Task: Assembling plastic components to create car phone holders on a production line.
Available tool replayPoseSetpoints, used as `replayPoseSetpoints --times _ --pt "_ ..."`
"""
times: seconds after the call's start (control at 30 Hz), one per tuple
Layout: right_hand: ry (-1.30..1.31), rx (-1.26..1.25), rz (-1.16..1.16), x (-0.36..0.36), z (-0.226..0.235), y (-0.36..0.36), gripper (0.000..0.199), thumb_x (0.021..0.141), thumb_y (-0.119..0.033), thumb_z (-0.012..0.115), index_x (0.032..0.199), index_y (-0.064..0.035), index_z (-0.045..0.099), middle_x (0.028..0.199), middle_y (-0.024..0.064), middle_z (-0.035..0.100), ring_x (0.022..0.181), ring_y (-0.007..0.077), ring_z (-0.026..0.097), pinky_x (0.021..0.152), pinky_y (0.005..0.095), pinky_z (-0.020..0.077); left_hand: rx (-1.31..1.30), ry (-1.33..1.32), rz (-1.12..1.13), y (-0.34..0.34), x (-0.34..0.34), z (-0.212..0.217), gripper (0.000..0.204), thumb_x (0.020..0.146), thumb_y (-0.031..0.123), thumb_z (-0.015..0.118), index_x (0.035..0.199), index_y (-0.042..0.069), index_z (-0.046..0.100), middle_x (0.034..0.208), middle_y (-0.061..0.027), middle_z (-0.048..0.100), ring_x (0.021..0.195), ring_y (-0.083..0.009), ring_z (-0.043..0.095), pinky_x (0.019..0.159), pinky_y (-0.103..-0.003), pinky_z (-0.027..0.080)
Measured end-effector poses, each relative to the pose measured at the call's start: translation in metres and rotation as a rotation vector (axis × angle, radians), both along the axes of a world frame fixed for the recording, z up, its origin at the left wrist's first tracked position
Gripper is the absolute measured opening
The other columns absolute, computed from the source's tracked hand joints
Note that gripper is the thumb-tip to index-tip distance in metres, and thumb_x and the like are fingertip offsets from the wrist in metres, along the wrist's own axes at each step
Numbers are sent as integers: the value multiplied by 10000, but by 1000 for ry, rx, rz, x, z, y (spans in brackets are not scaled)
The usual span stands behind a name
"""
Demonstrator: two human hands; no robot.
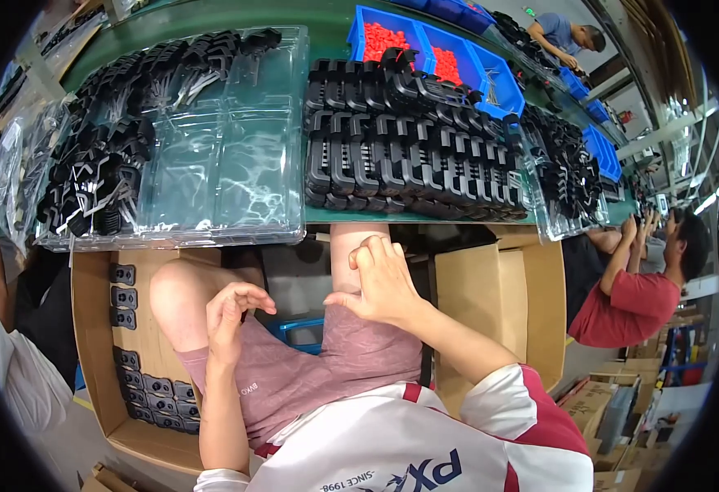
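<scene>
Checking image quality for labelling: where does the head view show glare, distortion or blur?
Head view: white glare streaks the clear plastic tray; fisheye bends the green table edge and blackens the corners; both hands, left and right, look sharp.

Open brown cardboard boxes (97,344) stand below the bench's edge left and right (491,303); more lie stacked far right (597,402).
</scene>
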State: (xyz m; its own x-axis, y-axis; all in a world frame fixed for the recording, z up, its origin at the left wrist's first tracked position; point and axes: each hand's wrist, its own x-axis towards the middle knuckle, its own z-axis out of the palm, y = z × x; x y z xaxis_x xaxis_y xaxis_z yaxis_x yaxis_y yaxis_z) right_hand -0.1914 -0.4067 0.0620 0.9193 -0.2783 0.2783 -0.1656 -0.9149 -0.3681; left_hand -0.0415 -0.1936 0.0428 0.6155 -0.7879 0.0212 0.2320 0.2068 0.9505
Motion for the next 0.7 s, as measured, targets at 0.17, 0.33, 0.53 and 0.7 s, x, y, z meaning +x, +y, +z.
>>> replayPoseSetpoints --times 0.17,0.33,0.53,0.7 --pt "4 -23 27 2 -14 -4 559 695 -576 689 833 -69 499 850 86 432 785 261 428 754 370 328 -20 14 -2 0 0 0 555 940 491 432 966 -46 566 820 -170 623 707 -239 611 699 -333 508" --pt "0 -57 37 7 -21 -3 597 713 -615 644 834 -43 526 835 101 434 752 262 414 740 380 331 -27 27 -9 -3 1 2 559 936 499 435 968 -44 565 837 -174 622 715 -244 611 701 -337 506" --pt "-22 -114 21 12 -26 -2 588 729 -636 615 804 -64 501 820 86 408 738 256 395 732 375 334 -55 43 -24 -4 3 2 551 939 487 438 975 -47 572 839 -170 627 722 -239 607 718 -331 495" --pt "-8 -135 12 13 -30 -1 606 745 -653 583 809 -56 503 819 93 405 737 262 390 733 377 334 -44 25 -53 -7 3 5 555 936 491 439 963 -47 575 841 -166 624 722 -236 605 724 -330 486"
